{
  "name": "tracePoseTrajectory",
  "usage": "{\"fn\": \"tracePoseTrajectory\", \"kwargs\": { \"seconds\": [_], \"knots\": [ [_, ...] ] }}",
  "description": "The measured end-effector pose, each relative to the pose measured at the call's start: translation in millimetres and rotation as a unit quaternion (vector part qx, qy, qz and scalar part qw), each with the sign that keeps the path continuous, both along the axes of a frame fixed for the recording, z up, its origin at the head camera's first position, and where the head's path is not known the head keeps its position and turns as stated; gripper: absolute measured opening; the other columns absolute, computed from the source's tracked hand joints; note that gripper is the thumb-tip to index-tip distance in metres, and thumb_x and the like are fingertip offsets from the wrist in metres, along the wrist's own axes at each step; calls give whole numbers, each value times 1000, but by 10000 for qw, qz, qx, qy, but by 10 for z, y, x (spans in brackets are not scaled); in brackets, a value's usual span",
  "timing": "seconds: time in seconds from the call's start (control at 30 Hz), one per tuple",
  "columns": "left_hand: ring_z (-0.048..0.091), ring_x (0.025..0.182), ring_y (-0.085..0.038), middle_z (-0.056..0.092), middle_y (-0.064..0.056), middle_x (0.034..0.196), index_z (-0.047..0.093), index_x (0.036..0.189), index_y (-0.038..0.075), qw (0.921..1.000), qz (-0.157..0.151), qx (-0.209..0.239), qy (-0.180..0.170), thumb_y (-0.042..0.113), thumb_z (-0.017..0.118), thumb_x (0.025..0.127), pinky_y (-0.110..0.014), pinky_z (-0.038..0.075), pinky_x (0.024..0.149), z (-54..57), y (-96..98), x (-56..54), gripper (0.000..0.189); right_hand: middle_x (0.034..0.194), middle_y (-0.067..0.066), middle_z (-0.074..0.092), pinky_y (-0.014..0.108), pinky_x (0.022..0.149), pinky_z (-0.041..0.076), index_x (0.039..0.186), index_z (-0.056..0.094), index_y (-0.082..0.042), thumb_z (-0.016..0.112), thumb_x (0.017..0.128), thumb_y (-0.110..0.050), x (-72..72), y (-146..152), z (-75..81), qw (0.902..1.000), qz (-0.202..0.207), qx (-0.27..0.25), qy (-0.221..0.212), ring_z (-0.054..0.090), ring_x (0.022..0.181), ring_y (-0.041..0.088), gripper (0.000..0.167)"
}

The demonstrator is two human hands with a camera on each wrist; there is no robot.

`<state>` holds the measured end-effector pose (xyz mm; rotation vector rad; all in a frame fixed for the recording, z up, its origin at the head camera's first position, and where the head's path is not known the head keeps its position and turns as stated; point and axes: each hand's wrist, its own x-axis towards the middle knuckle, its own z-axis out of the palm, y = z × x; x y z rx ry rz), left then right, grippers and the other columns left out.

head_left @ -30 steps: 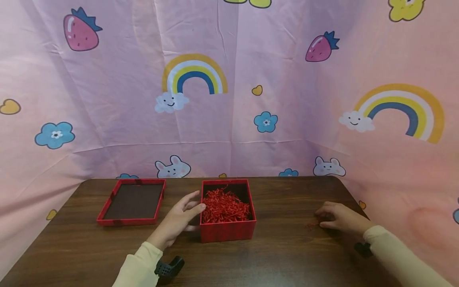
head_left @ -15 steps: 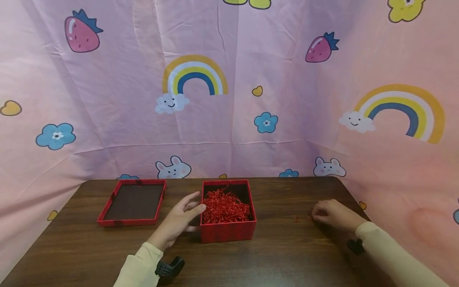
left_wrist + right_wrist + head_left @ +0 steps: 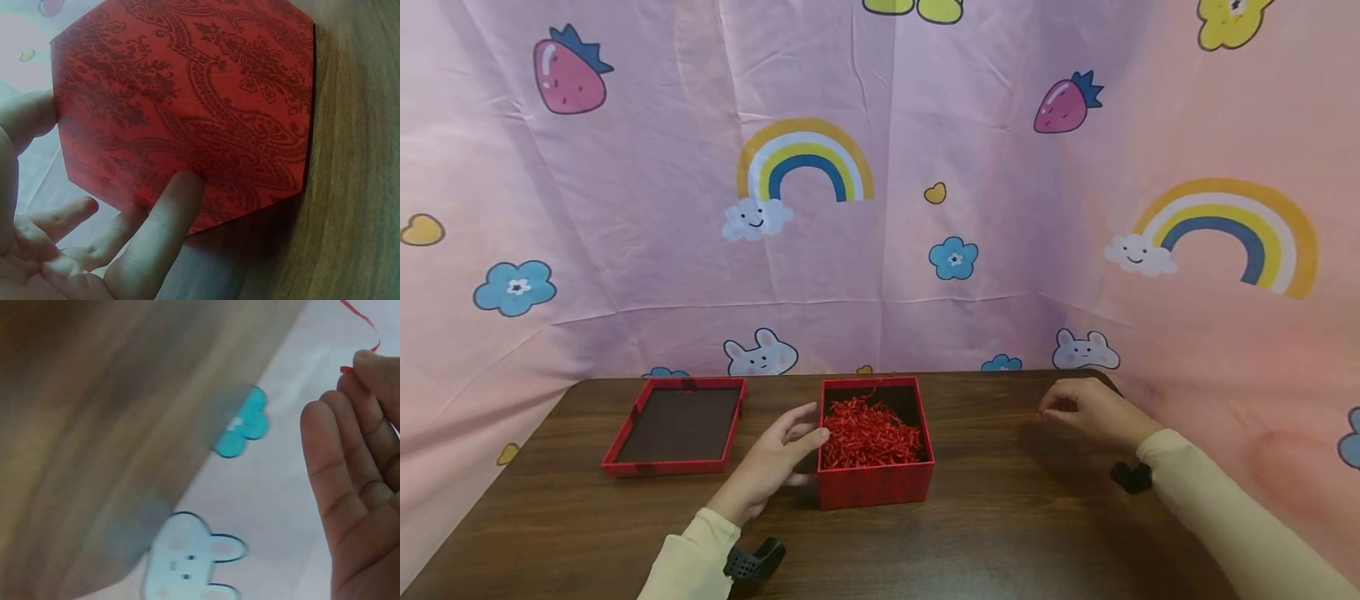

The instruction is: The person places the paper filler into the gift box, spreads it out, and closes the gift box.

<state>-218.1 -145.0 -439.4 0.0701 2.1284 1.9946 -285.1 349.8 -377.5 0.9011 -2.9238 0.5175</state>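
Observation:
A red patterned box (image 3: 874,486) stands on the table, filled with red paper shreds (image 3: 868,433). At its left side is my left hand (image 3: 767,462), thumb at the rim and fingers extended. The left wrist view shows one finger lying along the box's patterned side wall (image 3: 187,112). Over the table's far right part, my right hand (image 3: 1093,408) is raised above the surface. Between its thumb and index fingertip it pinches a thin red paper strip (image 3: 346,370), while the other fingers are fairly straight.
Left of the box lies a red-rimmed lid (image 3: 666,468) with its dark inside facing up. The brown wooden table (image 3: 1000,525) ends at the back against a pink and lilac cloth (image 3: 910,317) with printed cartoons, which also rises on both sides.
My right hand has closed its fingertips on the red strip, lifted off the table and moved slightly left and away. My left hand, the box and the lid have stayed put.

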Motion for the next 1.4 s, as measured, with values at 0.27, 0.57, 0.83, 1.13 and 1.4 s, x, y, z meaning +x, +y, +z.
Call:
{"fn": "tracePoseTrajectory", "kwargs": {
  "seconds": [0.27, 0.57, 0.83, 1.13, 1.4],
  "knots": [
    [55, 133, -45, 47, -25, 152, 35, 159, 17, 10000, 27, 22, 4, 37, 70, 100, -51, 63, 82, -3, 0, -1, 72, 93, -14, 71, 27, 75, 58, 98, 75, -23, 75, 96, -13, -47, -286, 352, 9991, 207, -233, 292, 64, 86, 4, 10],
    [56, 131, -45, 48, -24, 151, 36, 158, 18, 10000, 41, 58, 28, 36, 70, 99, -51, 63, 81, -8, -3, 7, 70, 91, -17, 70, 26, 72, 58, 97, 76, -22, 77, 93, -9, -88, -825, 723, 9931, 962, -483, 455, 64, 81, 2, 13],
    [57, 130, -44, 48, -25, 150, 38, 157, 18, 9999, 27, 131, 55, 35, 69, 100, -51, 63, 81, -46, -8, 3, 67, 93, -6, 74, 26, 69, 57, 96, 77, -20, 75, 95, -10, -79, -1401, 824, 9832, 1659, -620, 442, 64, 81, 3, 10],
    [58, 128, -44, 48, -25, 150, 38, 157, 18, 9999, 29, 97, 88, 35, 69, 100, -52, 63, 81, -47, -14, 9, 67, 92, -5, 72, 22, 72, 57, 96, 78, -9, 75, 95, -10, -124, -1983, 632, 9667, 2486, -392, 464, 64, 81, 3, 3],
    [58, 129, -43, 49, -24, 150, 38, 157, 18, 9999, 75, 110, 42, 35, 70, 100, -51, 63, 81, -41, -4, 9, 68, 98, -5, 72, 20, 77, 55, 101, 79, -12, 76, 95, -12, -150, -2232, 358, 9638, 2633, 120, 393, 63, 85, 3, 6]
  ]
}}
